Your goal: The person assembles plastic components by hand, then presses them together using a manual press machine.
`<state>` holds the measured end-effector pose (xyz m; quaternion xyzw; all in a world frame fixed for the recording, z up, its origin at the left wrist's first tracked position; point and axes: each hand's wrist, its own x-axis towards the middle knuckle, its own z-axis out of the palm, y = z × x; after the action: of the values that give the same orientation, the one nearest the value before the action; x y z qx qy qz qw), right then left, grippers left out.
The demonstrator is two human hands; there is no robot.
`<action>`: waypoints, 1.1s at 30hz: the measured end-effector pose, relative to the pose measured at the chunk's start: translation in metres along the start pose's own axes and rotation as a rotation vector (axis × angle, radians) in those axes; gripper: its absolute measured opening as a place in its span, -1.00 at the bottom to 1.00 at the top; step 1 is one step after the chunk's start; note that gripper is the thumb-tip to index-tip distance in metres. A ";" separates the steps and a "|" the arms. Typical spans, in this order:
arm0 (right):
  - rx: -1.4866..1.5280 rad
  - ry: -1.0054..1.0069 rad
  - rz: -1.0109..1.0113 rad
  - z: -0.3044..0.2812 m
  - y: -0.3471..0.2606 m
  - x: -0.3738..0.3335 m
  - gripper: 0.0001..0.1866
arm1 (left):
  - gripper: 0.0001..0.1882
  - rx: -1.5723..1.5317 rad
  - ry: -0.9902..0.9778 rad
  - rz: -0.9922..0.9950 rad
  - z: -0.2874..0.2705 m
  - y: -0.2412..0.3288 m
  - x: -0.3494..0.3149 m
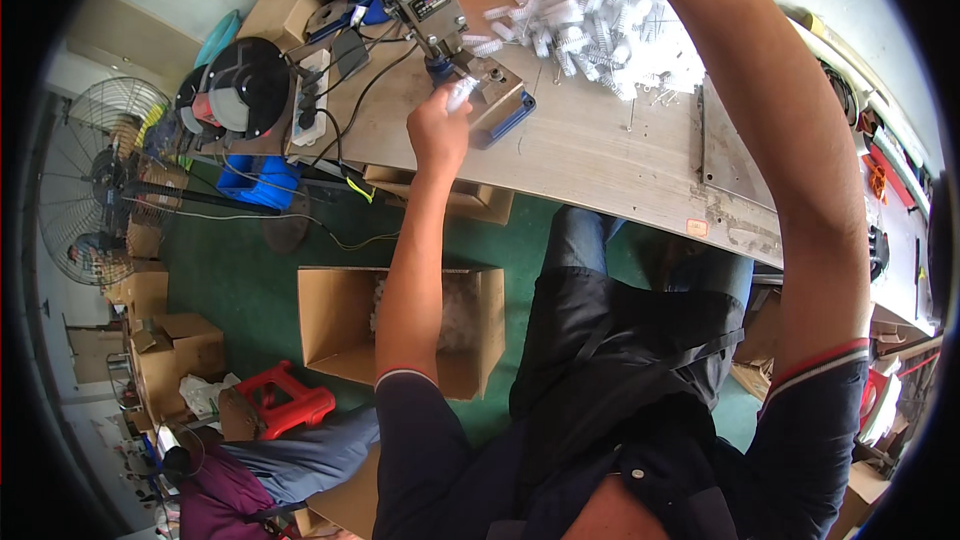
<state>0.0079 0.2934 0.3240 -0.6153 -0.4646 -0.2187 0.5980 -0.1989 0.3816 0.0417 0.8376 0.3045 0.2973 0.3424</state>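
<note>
My left hand (438, 132) is closed on a small white brush (461, 94), bristly like those in the heap. It holds the brush at the base of a bench press (430, 8), just under the press's lower end. The press stands on a metal block with a blue base (512, 120). My right arm stretches up across the right side and leaves the top edge, so the right hand is out of sight. A big heap of white wire-stemmed brushes (600, 25) lies on the wooden table (590, 155), right of the press.
An open cardboard box (335, 325) with whitish things inside stands on the green floor below my left arm. Left of the press are a power strip (311, 95), cables and a black round device (245, 90). A floor fan (105, 180), red stool (285, 398) and another person's legs (310, 465) are at left.
</note>
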 end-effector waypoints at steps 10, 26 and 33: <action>0.285 -0.216 0.181 -0.009 -0.023 -0.006 -0.44 | -0.65 0.046 0.149 0.210 0.016 -0.024 -0.004; 0.002 -0.306 -0.059 -0.084 0.013 -0.212 -0.60 | -0.67 0.082 0.140 0.167 0.008 -0.007 -0.008; -0.096 -0.315 -0.043 -0.059 0.056 -0.275 -0.39 | -0.76 0.075 0.115 0.176 0.007 -0.012 -0.006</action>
<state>-0.0584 0.1610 0.0779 -0.6599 -0.5548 -0.1540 0.4828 -0.2015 0.3817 0.0264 0.8549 0.2598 0.3621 0.2656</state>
